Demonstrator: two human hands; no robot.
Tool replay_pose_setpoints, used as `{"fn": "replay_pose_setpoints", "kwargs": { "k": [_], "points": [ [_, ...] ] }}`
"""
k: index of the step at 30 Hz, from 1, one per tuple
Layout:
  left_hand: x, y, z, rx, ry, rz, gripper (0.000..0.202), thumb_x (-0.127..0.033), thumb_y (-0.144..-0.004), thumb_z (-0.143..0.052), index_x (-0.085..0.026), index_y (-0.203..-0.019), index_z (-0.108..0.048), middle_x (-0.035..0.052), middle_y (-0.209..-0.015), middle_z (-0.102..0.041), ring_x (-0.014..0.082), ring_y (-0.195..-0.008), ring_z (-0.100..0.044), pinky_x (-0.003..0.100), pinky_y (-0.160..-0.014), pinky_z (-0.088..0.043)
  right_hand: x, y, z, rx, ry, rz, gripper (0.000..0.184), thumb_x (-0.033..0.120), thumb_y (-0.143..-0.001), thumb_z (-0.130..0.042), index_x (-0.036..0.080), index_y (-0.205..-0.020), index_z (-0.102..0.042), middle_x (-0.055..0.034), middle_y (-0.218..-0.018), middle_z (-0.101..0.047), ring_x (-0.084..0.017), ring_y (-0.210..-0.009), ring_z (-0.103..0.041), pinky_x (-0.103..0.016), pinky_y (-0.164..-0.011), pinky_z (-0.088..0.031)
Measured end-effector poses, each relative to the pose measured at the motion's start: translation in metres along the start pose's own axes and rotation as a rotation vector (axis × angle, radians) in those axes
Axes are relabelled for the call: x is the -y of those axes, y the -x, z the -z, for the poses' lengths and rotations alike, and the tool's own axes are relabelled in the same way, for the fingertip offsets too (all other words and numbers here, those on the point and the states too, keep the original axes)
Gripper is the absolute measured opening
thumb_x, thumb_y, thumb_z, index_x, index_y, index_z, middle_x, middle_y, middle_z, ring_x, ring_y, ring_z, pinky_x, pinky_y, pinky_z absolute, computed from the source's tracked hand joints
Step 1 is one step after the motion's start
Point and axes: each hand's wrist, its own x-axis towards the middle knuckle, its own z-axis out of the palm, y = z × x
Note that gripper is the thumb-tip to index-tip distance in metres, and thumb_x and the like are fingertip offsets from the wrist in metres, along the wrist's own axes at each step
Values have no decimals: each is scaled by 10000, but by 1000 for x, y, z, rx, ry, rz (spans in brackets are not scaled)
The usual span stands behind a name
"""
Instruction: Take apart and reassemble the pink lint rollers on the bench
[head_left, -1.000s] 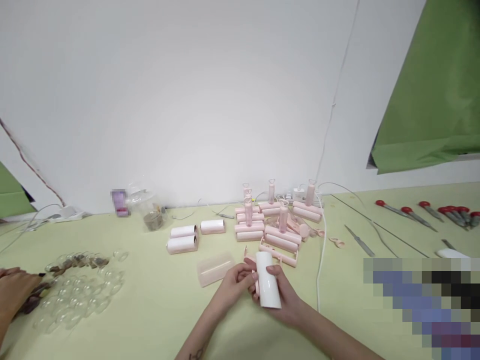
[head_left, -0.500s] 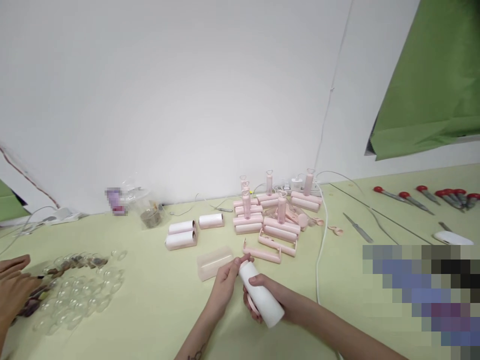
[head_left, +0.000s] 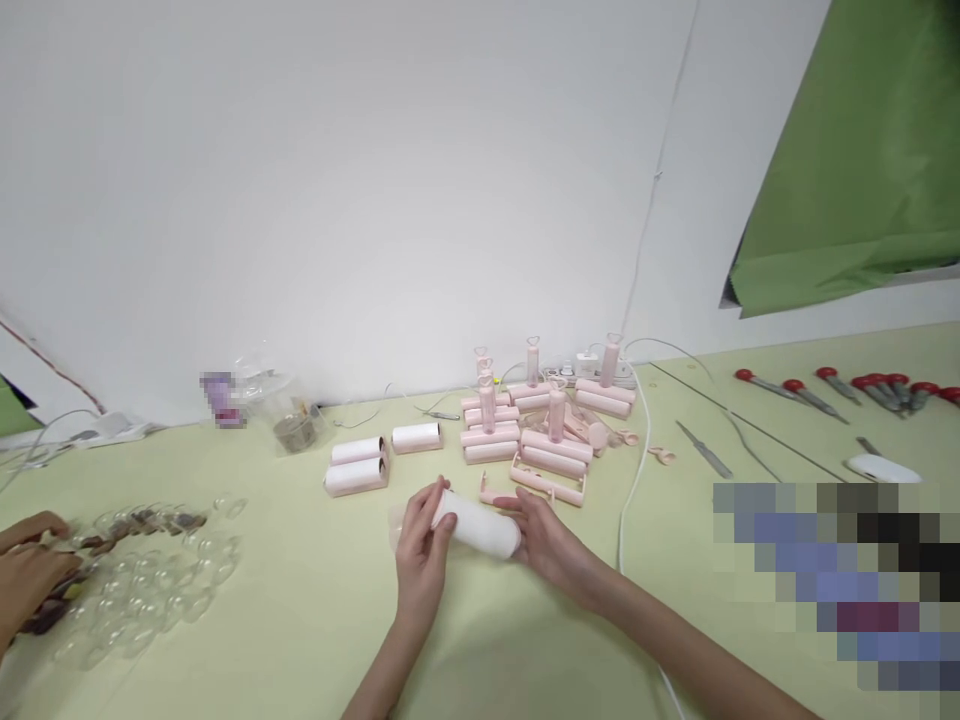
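A white lint roller (head_left: 480, 525) is held low over the table between my two hands, lying nearly level and sloping down to the right. My left hand (head_left: 421, 545) grips its left end, thumb on the near side. My right hand (head_left: 551, 545) closes on the right end, with fingers reaching behind it. Whatever pink part lies behind the roll is hidden. A clear cover (head_left: 394, 522) on the table shows partly behind my left hand. Just beyond, two pink roller frames (head_left: 551, 484) rest on the table.
Assembled pink lint rollers (head_left: 555, 450) stand grouped against the wall. Three white rolls (head_left: 416, 437) lie to their left. A white cable (head_left: 636, 480) crosses on the right, near a knife (head_left: 703, 449) and red-handled tools (head_left: 814, 400). Another person's hands (head_left: 34, 570) work beside clear domes (head_left: 150, 580).
The roller has swung from steeply tilted to nearly level and moved left and up. My left hand now grips its end; my right hand has slid from its middle to the right end.
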Motion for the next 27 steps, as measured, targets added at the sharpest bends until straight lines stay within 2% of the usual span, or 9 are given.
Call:
{"fn": "replay_pose_setpoints", "kwargs": {
  "k": [3,6,12,15,18,21,23,25,27],
  "points": [
    [7,3,0,-20,-159,-269,418,-189,-833,-483,-322,-1228,-443,57,-1092,-524,174,-1022,-510,284,-831,-449,3,0,1,-19,-65,42,343,462,-731,-554,202,-951,-513,-30,-936,-596,-193,-940,-538,-291,-836,-388],
    [10,8,-5,-7,-279,-465,475,-148,-835,-471,-292,-1278,-377,79,-1080,-502,174,-1015,-502,276,-810,-464,2,2,-1,5,-79,52,374,457,-695,-592,212,-972,-528,-36,-1020,-591,-209,-1022,-500,-294,-872,-366],
    [9,17,-9,23,-372,-651,537,-101,-828,-472,-217,-1323,-298,119,-1107,-459,197,-1056,-475,295,-807,-484,-2,8,1,54,38,126,486,475,-705,-599,221,-1103,-484,-46,-1132,-543,-208,-1132,-420,-324,-965,-293],
    [8,19,-9,69,-405,-733,567,-90,-804,-511,-175,-1322,-299,137,-1111,-473,216,-1067,-474,316,-819,-483,-5,10,3,64,239,140,625,457,-719,-608,233,-1240,-346,-61,-1153,-511,-212,-1101,-448,-355,-968,-289],
    [9,22,-12,110,-398,-799,564,-97,-787,-537,-138,-1308,-324,156,-1096,-517,237,-1070,-492,329,-811,-488,-10,11,5,99,385,138,860,475,-650,-668,231,-1317,-182,-91,-1214,-420,-226,-1092,-445,-356,-932,-334],
    [12,27,-16,158,-261,-736,604,-110,-807,-506,-200,-1339,-234,150,-1121,-546,229,-1071,-512,350,-823,-477,-15,8,9,163,422,151,1076,472,-550,-736,237,-1342,-45,-108,-1190,-404,-246,-1059,-460,-377,-886,-377],
    [13,28,-17,217,-103,-586,724,-166,-793,-547,-294,-1355,-110,121,-1170,-532,222,-1093,-503,387,-870,-442,-13,7,12,155,480,198,1107,475,-539,-736,232,-1346,-19,-107,-1155,-428,-250,-1042,-469,-389,-885,-375],
    [9,25,-16,262,94,-337,901,-325,-695,-665,-332,-1353,-51,111,-1259,-462,256,-1172,-425,448,-947,-358,-7,8,14,125,609,324,1083,473,-551,-719,232,-1352,-30,-115,-1175,-415,-257,-1053,-460,-403,-906,-351],
    [1,20,-16,283,374,13,987,-537,-611,-654,-309,-1358,-51,122,-1309,-403,295,-1208,-369,476,-971,-311,0,12,14,109,804,477,1101,415,-529,-732,247,-1359,-29,-125,-1245,-356,-273,-1100,-421,-418,-934,-318]
  ]
}}
